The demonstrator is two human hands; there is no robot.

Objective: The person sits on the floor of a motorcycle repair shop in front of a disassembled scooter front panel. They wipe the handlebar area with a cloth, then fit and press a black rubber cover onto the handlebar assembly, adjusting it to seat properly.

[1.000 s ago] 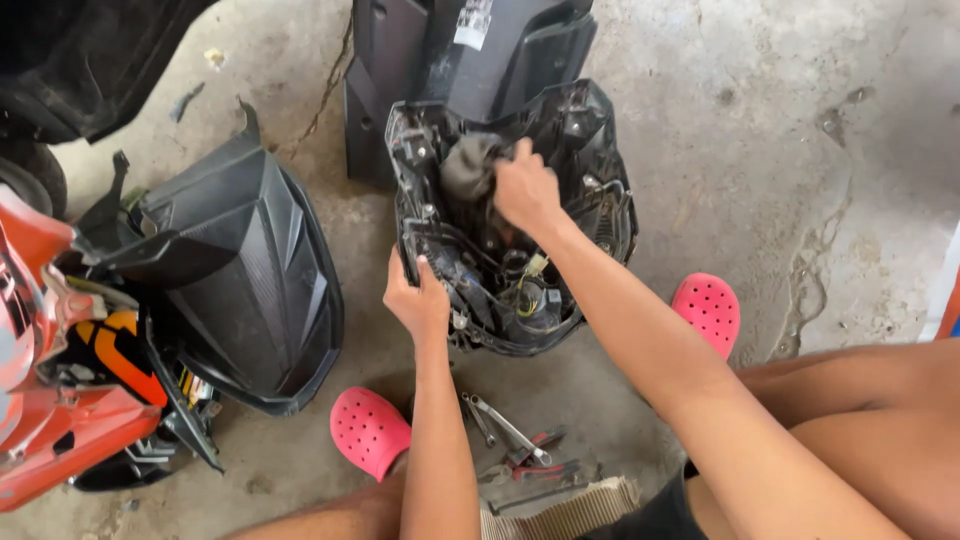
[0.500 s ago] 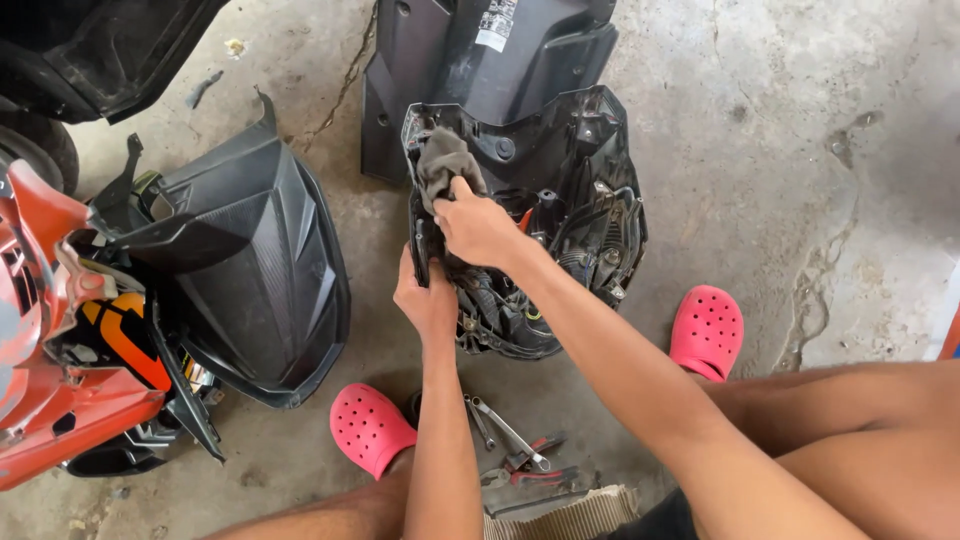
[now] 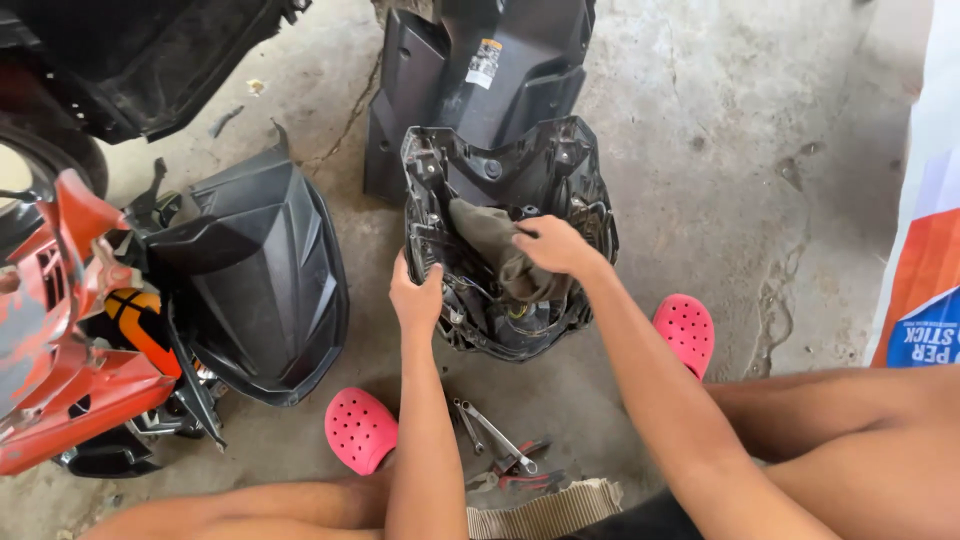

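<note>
Rag (image 3: 492, 245) under right grip (image 3: 552, 246), inside headlight housing (image 3: 505, 170).

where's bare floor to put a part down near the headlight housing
Bare concrete lies right of the headlight housing, up to the banner, above the right pink clog. Crowded: left side, black fairing; in front, tools between the clogs.
</note>
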